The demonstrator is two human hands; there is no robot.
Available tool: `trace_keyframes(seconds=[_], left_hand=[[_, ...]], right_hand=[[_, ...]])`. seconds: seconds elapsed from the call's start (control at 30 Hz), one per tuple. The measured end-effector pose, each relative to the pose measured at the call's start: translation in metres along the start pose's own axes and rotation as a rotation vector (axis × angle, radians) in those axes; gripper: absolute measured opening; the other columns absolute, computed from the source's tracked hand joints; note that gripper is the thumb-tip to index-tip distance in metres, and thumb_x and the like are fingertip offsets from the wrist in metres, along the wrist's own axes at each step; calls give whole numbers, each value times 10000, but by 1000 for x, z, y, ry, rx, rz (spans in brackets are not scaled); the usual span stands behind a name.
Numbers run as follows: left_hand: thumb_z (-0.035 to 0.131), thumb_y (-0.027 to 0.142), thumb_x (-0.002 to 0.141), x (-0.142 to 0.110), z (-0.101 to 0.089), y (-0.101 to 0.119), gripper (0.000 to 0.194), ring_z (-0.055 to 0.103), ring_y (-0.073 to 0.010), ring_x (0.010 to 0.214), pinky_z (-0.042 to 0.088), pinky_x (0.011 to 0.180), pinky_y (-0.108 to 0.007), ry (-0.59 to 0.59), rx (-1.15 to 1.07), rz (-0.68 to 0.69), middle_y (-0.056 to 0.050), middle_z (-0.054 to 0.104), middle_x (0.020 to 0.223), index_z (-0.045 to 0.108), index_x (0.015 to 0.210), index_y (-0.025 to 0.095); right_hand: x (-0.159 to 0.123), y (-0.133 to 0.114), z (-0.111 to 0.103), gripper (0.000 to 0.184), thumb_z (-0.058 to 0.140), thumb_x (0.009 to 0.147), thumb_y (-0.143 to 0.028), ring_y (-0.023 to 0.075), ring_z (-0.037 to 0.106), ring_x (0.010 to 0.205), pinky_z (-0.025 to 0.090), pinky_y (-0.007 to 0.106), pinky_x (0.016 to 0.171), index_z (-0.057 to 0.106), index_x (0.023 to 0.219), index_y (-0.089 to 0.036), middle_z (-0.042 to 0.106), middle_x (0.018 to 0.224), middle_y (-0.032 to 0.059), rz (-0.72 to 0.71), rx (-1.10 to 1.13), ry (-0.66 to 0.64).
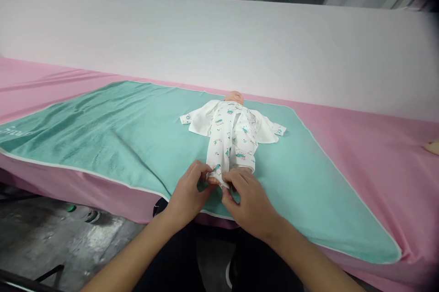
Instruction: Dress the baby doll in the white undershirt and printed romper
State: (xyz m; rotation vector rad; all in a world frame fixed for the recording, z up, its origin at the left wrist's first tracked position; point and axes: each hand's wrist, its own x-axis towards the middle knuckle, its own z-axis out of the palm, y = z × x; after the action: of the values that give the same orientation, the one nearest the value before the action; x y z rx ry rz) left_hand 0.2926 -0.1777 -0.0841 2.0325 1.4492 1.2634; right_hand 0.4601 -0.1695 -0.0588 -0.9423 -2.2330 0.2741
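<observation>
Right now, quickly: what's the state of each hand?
Left hand: touching the garment; whether it grips cannot be told.
Right hand: closed, pinching the garment.

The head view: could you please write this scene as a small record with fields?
Doll: the doll lies on its back
Clothing: white printed garment, sleeves spread to both sides
Left hand: left hand has fingertips at the leg hem; whether they grip is unclear
Right hand: right hand pinches the same hem
Surface: green blanket over pink cover
Behind: white wall
</observation>
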Motion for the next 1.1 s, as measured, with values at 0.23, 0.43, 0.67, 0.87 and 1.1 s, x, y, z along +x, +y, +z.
trace_keyframes(seconds=[0.23,0.43,0.67,0.87,1.1], left_hand=[[445,156,837,-25,-3,-5,146,464,-117,631,389,584,-246,-52,7,-27,30,465,680,409,712,220],[493,128,824,-23,-3,5,130,515,-164,822,440,720,-310,70,84,227,-28,537,867,472,901,231],[533,249,822,17,26,40,259,433,-246,1133,291,1019,-454,-87,341,303,-68,557,1117,490,1075,220],[566,317,804,29,34,40,281,473,-252,1072,182,1057,-513,-214,458,311,-54,573,1086,509,1066,231],[407,230,875,35,43,39,133,526,-196,889,214,1050,-481,-181,566,281,-33,575,878,538,880,202]], right_hand=[[-20,2,-11,185,458,857,-170,204,533,886,411,397,824,537,999,-258,607,938,37,-122,44,-127],[-33,56,-27,86,511,838,-258,218,562,849,455,367,688,530,920,-275,590,939,40,269,-111,87],[-21,67,-15,48,492,835,-267,196,547,751,427,342,664,537,834,-251,589,818,16,306,-114,51],[-22,63,-24,40,495,818,-252,165,554,718,443,305,676,523,847,-251,599,774,-13,426,185,126],[-22,62,-22,156,505,829,-367,148,495,591,387,280,562,498,751,-232,540,635,-31,504,185,78]])
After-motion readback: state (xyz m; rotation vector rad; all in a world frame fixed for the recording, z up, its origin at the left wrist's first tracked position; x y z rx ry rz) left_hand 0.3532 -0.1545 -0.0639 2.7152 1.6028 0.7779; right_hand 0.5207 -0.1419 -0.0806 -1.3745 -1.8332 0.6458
